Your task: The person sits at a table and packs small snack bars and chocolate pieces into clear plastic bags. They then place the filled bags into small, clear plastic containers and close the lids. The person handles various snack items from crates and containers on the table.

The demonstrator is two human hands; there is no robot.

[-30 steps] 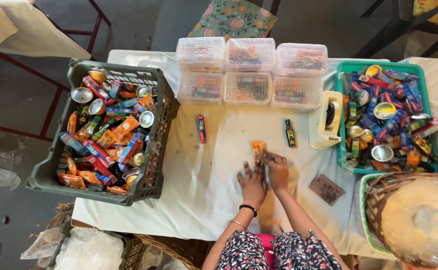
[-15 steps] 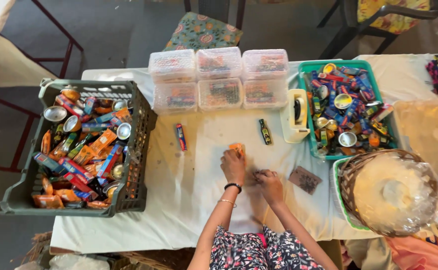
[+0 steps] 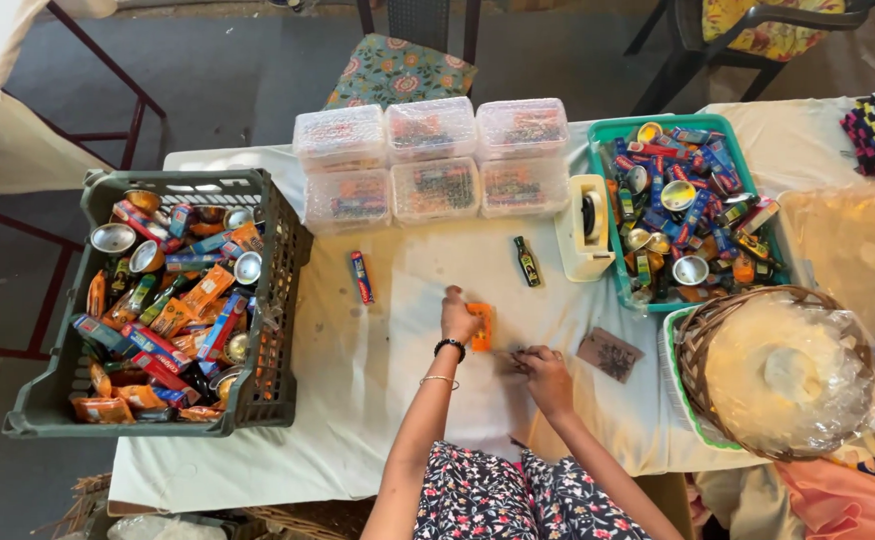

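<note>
White-clothed table [image 3: 378, 400], seen from above, with the orange packet [image 3: 481, 326] taken as landmark. The orange packet is a small flat rectangle lying on the cloth near the table's middle. The left hand [image 3: 459, 315] rests on the packet's left edge, fingers curled onto it and pressing it down; a dark band and a thin bangle sit on that wrist. The right hand [image 3: 543, 368] lies below and to the right of the packet, apart from it, fingers pinched together on something small and thin; what it is cannot be told. Left of the packet and slightly above lies a slim red and blue tube [image 3: 362, 277]; further left stands a dark plastic crate [image 3: 268, 330] full of mixed miniature packets and tins. Above and right of the packet lies a small dark bottle [image 3: 527, 262], and beyond it a cream tape dispenser [image 3: 584, 226]. Straight above the packet stand six clear lidded boxes [image 3: 434, 160] in two rows. Right of the packet lies a brown card [image 3: 610, 354]; further right are a teal tray [image 3: 608, 140] of miniature goods and a wicker basket [image 3: 703, 340] holding something wrapped in clear plastic.
</note>
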